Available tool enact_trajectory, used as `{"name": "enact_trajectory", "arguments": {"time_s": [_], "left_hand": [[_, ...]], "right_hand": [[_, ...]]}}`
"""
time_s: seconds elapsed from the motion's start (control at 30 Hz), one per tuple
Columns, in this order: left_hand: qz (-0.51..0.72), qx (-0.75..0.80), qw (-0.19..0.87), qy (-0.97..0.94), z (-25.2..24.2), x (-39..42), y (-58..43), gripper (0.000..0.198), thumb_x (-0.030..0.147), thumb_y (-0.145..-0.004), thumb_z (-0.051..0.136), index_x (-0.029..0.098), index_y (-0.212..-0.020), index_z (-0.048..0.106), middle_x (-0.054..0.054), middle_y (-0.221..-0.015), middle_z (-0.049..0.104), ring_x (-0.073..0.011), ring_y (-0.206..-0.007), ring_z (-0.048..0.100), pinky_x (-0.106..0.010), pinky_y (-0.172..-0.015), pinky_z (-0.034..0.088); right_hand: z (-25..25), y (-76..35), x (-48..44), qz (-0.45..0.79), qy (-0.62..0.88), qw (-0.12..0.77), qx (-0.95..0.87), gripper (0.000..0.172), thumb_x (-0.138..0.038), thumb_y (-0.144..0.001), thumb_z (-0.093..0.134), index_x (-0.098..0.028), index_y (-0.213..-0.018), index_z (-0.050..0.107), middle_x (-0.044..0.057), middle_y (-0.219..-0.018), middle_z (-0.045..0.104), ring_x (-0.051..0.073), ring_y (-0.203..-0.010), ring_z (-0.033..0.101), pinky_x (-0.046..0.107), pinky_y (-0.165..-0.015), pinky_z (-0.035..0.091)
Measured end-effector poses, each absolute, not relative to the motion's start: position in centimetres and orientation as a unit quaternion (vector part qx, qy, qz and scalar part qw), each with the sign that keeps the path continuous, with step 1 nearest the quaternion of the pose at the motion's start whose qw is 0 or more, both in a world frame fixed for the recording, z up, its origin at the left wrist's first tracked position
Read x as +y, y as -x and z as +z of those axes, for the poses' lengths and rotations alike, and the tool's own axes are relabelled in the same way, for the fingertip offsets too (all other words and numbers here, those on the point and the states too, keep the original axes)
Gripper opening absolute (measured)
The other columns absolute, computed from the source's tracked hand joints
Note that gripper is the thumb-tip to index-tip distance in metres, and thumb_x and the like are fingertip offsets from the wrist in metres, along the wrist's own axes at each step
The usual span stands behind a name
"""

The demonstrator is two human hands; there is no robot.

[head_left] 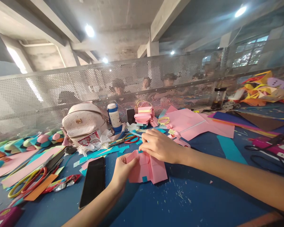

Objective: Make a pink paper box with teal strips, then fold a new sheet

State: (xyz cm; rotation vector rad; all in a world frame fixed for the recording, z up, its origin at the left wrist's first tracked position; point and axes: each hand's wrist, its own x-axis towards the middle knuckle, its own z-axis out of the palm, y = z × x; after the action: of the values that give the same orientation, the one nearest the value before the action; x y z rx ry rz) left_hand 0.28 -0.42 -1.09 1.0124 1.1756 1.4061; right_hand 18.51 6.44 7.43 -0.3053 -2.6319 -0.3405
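A folded piece of pink paper (159, 168) stands creased on the blue table, with a small blue paper square (144, 179) on its lower edge. My left hand (121, 171) pinches its left side between thumb and fingers. Across the top edge lies my right hand (159, 146), its fingers bent together over a small blue bit (140, 151) there. Part of the paper is hidden behind the right hand. Just beyond the fingers are blue paper scraps and red-handled scissors (132, 138).
A black phone (92, 181) lies left of my left hand. Behind stand a pale backpack (84, 115), a white-blue bottle (113, 118) and a pink paper model (144, 115). Pink sheets (191, 123) spread at back right. More scissors (35, 179) lie left. A perforated metal screen (92, 83) borders the table.
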Motion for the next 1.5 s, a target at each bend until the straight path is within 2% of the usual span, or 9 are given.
{"name": "enact_trajectory", "arguments": {"time_s": [0.57,0.87,1.03,1.13,1.2,1.3,1.37,1.43,1.5], "left_hand": [[0.586,0.488,0.494,-0.418,-1.1,-0.4,-0.2,0.046,0.052,-0.059,0.086,0.01,-0.074,0.071,-0.004,-0.065,0.067,-0.0129,-0.055,0.057,-0.021,-0.053,0.042],[0.582,0.489,0.492,-0.425,-1.3,-0.2,-0.1,0.047,0.053,-0.06,0.085,0.01,-0.074,0.071,-0.003,-0.064,0.067,-0.0117,-0.053,0.056,-0.02,-0.052,0.041],[0.578,0.493,0.487,-0.432,-1.3,-0.3,-0.2,0.048,0.054,-0.061,0.084,0.011,-0.077,0.071,-0.004,-0.067,0.068,-0.0125,-0.055,0.058,-0.021,-0.054,0.043],[0.566,0.497,0.479,-0.452,-0.9,-0.4,-0.1,0.047,0.055,-0.064,0.082,0.011,-0.077,0.071,-0.005,-0.065,0.068,-0.0126,-0.054,0.058,-0.021,-0.053,0.043],[0.551,0.498,0.468,-0.478,-0.3,-0.2,0.2,0.046,0.055,-0.068,0.079,0.011,-0.078,0.071,-0.005,-0.064,0.068,-0.0131,-0.052,0.059,-0.021,-0.051,0.044],[0.528,0.501,0.426,-0.537,1.2,0.1,1.0,0.043,0.054,-0.072,0.074,0.011,-0.076,0.072,-0.005,-0.061,0.067,-0.0144,-0.049,0.059,-0.021,-0.046,0.042],[0.523,0.5,0.374,-0.58,2.3,0.3,1.7,0.035,0.046,-0.075,0.072,0.012,-0.081,0.074,-0.005,-0.069,0.071,-0.0178,-0.057,0.065,-0.023,-0.05,0.047],[0.52,0.494,0.316,-0.622,3.3,0.3,2.2,0.028,0.035,-0.075,0.072,0.016,-0.094,0.076,-0.006,-0.091,0.076,-0.0226,-0.081,0.071,-0.025,-0.064,0.053],[0.504,0.491,0.265,-0.659,4.0,0.1,2.4,0.035,0.028,-0.077,0.068,0.021,-0.111,0.072,-0.005,-0.101,0.076,-0.0245,-0.095,0.071,-0.027,-0.074,0.055]], "right_hand": [[8.0,-18.6,6.4,-0.094,0.118,0.254,-0.955,0.03,-0.022,-0.101,0.044,-0.017,-0.083,0.068,0.004,-0.085,0.052,0.019,-0.085,0.041,0.033,-0.077,0.032],[7.1,-18.6,6.3,-0.141,0.113,0.209,-0.961,0.03,-0.022,-0.101,0.046,-0.017,-0.079,0.066,0.005,-0.083,0.052,0.019,-0.081,0.04,0.033,-0.077,0.032],[7.7,-18.7,6.6,-0.066,0.118,0.262,-0.956,0.028,-0.021,-0.101,0.043,-0.017,-0.084,0.065,0.005,-0.086,0.055,0.019,-0.085,0.044,0.033,-0.079,0.035],[8.3,-18.8,7.1,0.004,0.162,0.321,-0.933,0.016,-0.021,-0.098,0.047,-0.016,-0.089,0.059,0.005,-0.089,0.058,0.018,-0.086,0.049,0.032,-0.08,0.038],[8.4,-19.0,7.2,0.061,0.201,0.318,-0.924,0.006,-0.02,-0.095,0.053,-0.017,-0.091,0.056,0.004,-0.09,0.061,0.017,-0.086,0.053,0.031,-0.078,0.04],[8.0,-19.5,7.0,0.144,0.253,0.273,-0.917,0.008,-0.025,-0.093,0.056,-0.019,-0.097,0.059,0.003,-0.092,0.065,0.016,-0.083,0.059,0.029,-0.072,0.042],[7.3,-19.9,6.8,0.188,0.272,0.26,-0.907,0.011,-0.028,-0.093,0.057,-0.02,-0.099,0.061,0.003,-0.09,0.066,0.016,-0.081,0.06,0.029,-0.07,0.043],[6.3,-20.1,6.6,0.231,0.275,0.258,-0.897,0.01,-0.027,-0.091,0.059,-0.02,-0.097,0.063,0.002,-0.088,0.068,0.016,-0.08,0.062,0.029,-0.07,0.044],[5.4,-20.2,6.4,0.279,0.269,0.259,-0.885,0.009,-0.027,-0.09,0.06,-0.02,-0.093,0.065,0.002,-0.085,0.069,0.016,-0.078,0.062,0.028,-0.07,0.045]]}}
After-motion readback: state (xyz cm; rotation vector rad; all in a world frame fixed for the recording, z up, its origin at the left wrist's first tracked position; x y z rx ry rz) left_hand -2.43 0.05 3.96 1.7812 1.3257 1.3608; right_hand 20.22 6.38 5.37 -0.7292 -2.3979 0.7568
